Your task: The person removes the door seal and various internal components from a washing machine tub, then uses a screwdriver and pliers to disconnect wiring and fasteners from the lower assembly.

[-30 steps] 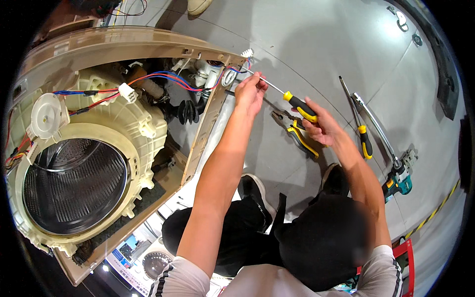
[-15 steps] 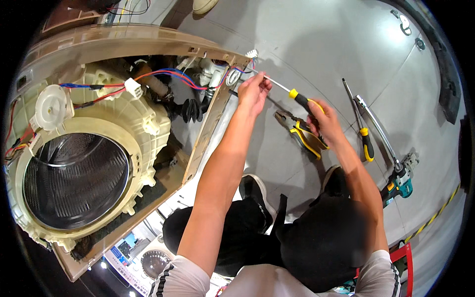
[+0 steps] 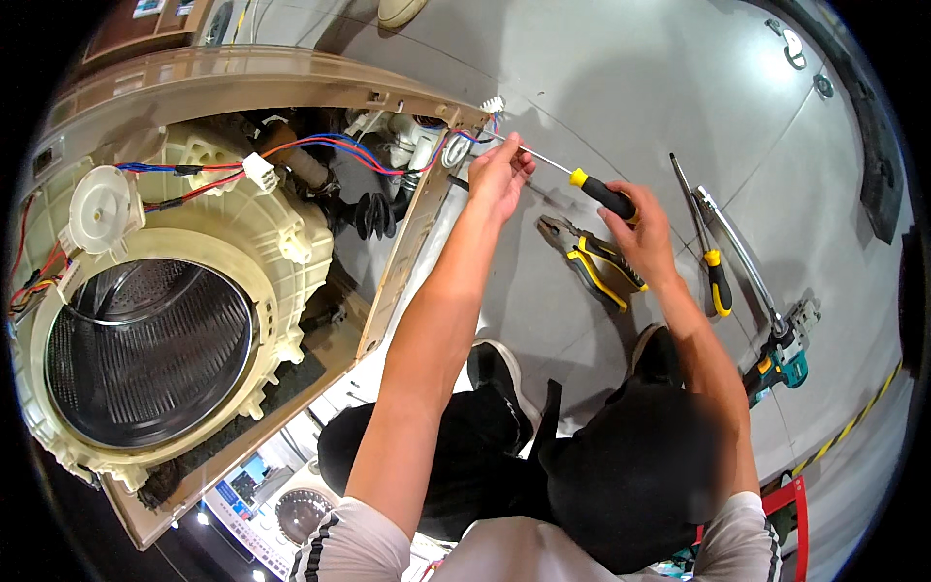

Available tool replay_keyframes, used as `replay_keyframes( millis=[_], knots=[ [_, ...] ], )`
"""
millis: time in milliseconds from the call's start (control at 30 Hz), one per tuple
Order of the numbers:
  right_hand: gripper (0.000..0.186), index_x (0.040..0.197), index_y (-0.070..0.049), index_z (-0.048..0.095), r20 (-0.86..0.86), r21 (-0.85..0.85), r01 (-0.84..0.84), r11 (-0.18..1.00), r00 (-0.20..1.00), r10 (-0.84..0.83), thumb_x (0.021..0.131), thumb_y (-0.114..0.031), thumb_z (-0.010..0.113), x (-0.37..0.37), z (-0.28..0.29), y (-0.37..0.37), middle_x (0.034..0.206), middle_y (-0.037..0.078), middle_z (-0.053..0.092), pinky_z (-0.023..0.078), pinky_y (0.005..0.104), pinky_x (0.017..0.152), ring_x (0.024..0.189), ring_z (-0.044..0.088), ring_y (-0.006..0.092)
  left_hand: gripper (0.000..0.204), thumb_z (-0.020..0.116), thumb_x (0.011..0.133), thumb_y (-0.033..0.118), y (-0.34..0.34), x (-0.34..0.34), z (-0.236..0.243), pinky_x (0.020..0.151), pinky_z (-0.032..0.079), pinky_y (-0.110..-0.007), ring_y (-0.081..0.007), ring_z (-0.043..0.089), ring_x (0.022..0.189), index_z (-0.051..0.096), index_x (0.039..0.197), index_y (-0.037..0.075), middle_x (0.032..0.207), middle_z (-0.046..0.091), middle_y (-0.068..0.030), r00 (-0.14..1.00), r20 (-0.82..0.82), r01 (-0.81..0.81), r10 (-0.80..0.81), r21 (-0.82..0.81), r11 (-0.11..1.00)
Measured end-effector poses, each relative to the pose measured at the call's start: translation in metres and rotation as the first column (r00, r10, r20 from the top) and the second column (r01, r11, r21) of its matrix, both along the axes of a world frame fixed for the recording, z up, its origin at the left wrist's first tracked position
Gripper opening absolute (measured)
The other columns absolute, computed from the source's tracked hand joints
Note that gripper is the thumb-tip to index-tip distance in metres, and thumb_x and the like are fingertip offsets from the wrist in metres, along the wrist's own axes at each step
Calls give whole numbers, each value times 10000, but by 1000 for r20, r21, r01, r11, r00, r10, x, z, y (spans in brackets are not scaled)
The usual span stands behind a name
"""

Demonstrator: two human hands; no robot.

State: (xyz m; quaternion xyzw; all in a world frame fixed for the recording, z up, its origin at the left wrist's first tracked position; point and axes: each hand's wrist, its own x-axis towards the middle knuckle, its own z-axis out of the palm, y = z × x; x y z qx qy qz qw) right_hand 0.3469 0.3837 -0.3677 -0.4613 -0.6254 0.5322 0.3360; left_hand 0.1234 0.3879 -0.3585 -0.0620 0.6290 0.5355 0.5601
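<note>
A screwdriver with a black and yellow handle points at the corner of an opened front-load washing machine's beige frame. Around the end of its handle my right hand is closed. My left hand pinches the thin shaft close to its tip. The tip meets the frame corner, where I cannot make out a screw. Just beside that corner are a white connector, red and blue wires and a looped grey cable. Below my right hand, pliers with yellow and black handles lie on the floor.
On the grey tiled floor to the right lie a second screwdriver, a long chrome ratchet wrench and a teal power drill. The washer's cream tub with its steel drum fills the left side. Someone's shoe shows at the top.
My right hand has shifted slightly right and down along the handle, and its fingers have changed their hold. The left hand stays almost in place on the shaft.
</note>
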Motion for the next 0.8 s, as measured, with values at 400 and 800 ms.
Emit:
replay_keyframes(
  millis=[400,800],
  knots=[
    [364,1142,-57,499,-156,-471,-103,876,987,31,831,-185,638,6,8,3,781,18,552,385,193,485,608,535,72,182,546,896,141,1,-2,1,685,491,-292,-129,515,705,546,987,-16,867,555,-81,1000,-18,10,-10,-26,1000],
    [368,1088,-57,512,-223,-646,-117,754,974,-39,826,-279,647,11,11,13,769,50,565,432,197,484,592,554,93,172,554,891,137,-1,-5,-5,667,494,-303,-152,527,697,548,974,-13,845,568,-88,1000,20,-20,20,12,1000]
  ],
)
